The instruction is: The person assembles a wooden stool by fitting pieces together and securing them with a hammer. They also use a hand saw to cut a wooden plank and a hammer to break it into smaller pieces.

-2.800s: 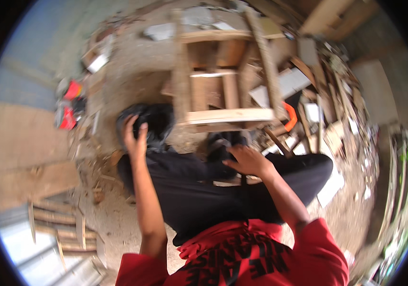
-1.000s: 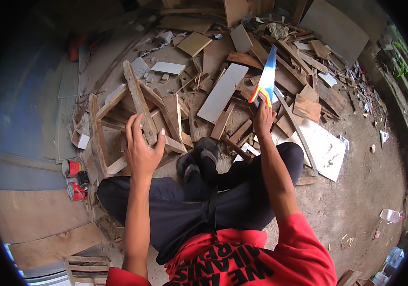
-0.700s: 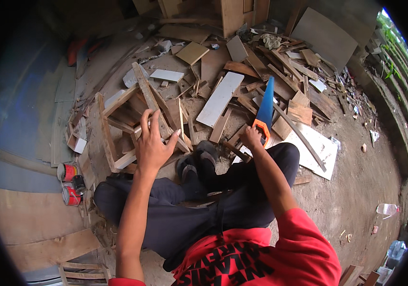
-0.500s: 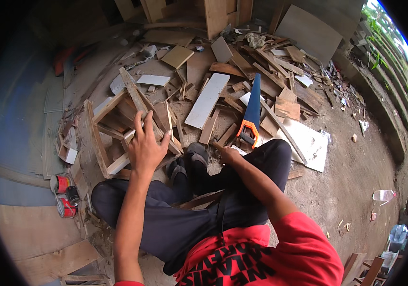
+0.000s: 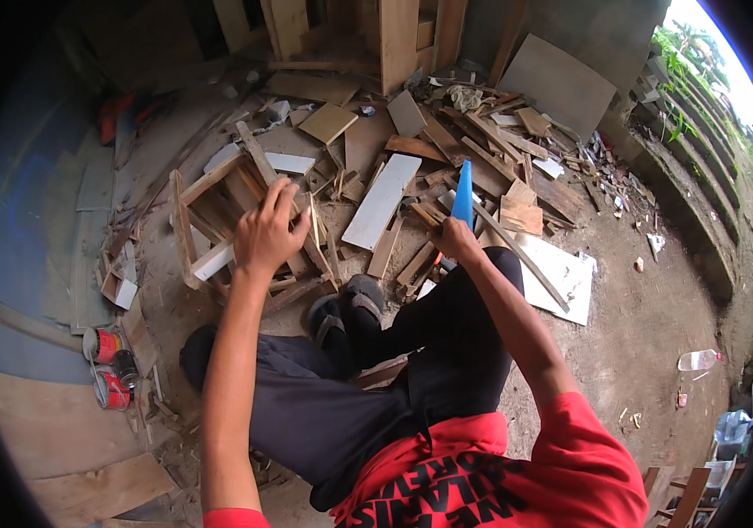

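A rough wooden frame [image 5: 184, 231] of nailed slats stands on the ground ahead of my left knee. My left hand [image 5: 265, 231] is closed over its upper slat, fingers bent around the wood and thumb to the right. Raised above my right knee, my right hand [image 5: 457, 241] grips what looks like a hammer [image 5: 430, 214] by its wooden handle; its dark end shows beyond my fist. Behind that hand lies a handsaw [image 5: 463, 198] with a blue blade, its orange handle mostly hidden by my hand and forearm.
Scrap boards [image 5: 482, 141] pile up ahead, with a long white board [image 5: 382, 202] among them. A white panel [image 5: 574, 275] lies to the right. Red cans [image 5: 110, 387] stand at the left, a plastic bottle [image 5: 699, 360] lies far right, and concrete steps [image 5: 689, 176] rise beyond.
My right hand has risen from beside my knee with the hammer and now covers the saw's handle. My left hand's fingers have closed more around the slat. The view has shifted slightly.
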{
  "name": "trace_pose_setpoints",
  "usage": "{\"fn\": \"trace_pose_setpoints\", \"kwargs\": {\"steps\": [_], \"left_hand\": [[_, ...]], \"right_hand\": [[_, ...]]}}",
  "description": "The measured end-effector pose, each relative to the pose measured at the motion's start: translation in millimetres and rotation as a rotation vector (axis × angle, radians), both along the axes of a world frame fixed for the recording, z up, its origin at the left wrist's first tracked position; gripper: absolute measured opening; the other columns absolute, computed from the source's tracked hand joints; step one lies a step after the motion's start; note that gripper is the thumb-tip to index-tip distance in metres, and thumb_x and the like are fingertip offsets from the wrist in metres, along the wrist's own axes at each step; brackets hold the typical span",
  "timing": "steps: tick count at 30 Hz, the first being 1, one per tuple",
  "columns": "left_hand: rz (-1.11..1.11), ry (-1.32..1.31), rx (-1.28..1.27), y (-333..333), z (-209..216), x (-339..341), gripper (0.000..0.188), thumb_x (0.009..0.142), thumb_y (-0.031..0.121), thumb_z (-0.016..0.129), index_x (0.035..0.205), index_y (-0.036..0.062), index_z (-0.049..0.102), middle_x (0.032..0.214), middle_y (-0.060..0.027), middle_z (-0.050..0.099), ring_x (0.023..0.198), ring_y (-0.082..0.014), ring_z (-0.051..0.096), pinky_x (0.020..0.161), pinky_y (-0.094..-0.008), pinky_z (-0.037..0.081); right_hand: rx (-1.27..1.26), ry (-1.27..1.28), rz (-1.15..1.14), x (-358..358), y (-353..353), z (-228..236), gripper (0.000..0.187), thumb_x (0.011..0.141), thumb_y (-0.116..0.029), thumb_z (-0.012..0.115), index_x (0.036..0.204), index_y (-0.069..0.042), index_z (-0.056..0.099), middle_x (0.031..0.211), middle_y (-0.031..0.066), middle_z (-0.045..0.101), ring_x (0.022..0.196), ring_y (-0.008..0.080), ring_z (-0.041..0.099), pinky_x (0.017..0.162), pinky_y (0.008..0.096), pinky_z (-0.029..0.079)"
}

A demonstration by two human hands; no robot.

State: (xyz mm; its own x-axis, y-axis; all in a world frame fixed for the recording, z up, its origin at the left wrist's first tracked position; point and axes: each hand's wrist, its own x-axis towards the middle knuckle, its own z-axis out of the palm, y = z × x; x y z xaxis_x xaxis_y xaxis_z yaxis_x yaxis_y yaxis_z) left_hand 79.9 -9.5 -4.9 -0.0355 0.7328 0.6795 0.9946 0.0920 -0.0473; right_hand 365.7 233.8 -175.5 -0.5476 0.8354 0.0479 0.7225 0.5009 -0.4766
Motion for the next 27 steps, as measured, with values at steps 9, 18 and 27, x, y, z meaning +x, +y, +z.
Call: {"fn": "trace_pose_setpoints", "kwargs": {"steps": [9,18,27], "left_hand": [[0.056,-0.204,-0.282,34.4,30.2,-64.6,0.039,0.083,0.028,0.069,0.117,0.0117,0.057,0.131,-0.0032,0.055,0.106,-0.0351,0.063,0.084,-0.0486,0.053],[-0.107,-0.259,-0.281,6.5,23.9,-40.0,0.042,0.082,0.017,0.072,0.120,0.0079,0.058,0.135,-0.0094,0.051,0.114,-0.0381,0.057,0.093,-0.0456,0.047],[0.089,-0.043,-0.299,15.5,26.9,12.0,0.049,0.081,0.028,0.074,0.123,0.0058,0.063,0.141,-0.0145,0.046,0.132,-0.0353,0.038,0.109,-0.0483,0.031]], "right_hand": [[0.042,0.213,0.028,8.9,9.2,191.2,0.033,0.085,-0.030,0.068,0.101,-0.002,0.072,0.077,0.0195,0.069,0.073,0.0311,0.071,0.063,0.0424,0.055],[-0.148,0.275,-0.241,2.2,-5.4,-58.2,0.036,0.086,-0.028,0.073,0.083,0.007,0.065,0.071,0.0244,0.066,0.070,0.0362,0.069,0.066,0.0451,0.053],[-0.014,-0.081,-0.066,28.9,1.3,-168.1,0.033,0.091,-0.030,0.057,0.096,0.001,0.063,0.089,0.0249,0.069,0.085,0.0416,0.069,0.074,0.0510,0.054]]}}
